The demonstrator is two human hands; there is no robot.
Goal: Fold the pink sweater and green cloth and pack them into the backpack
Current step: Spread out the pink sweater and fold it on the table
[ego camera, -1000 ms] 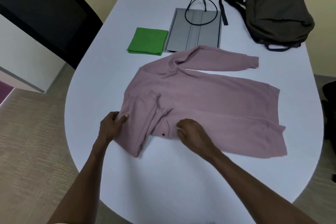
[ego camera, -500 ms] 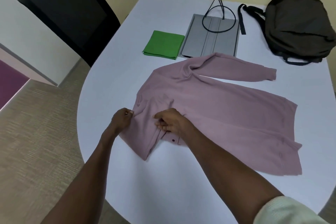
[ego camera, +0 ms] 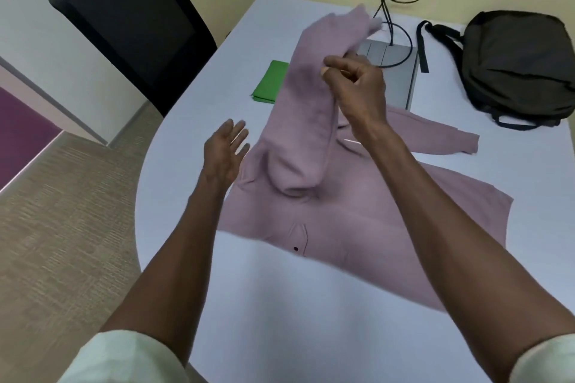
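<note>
Looks like we're on the sleeve part of folding the pink sweater; the right hand has its fingers curled round one sleeve and holds it up in the air, cuff end flopping back toward the cables, while the left hand hovers just beside the shoulder with fingers spread and nothing in it; the body of the sweater lies flat on the white table, other sleeve stretched out toward the backpack; the green cloth sits already folded beyond it, next to the grey folio; I'd guess the next move is laying that sleeve across the chest and smoothing it, with the left hand pinning the shoulder so the body doesn't drag; compared to half a second ago, both hands were down at the near shoulder bunching fabric, and now the sleeve is pulled free and lifted high and the left hand has let go; backpack looks zipped shut and nothing's packed yet.
</note>
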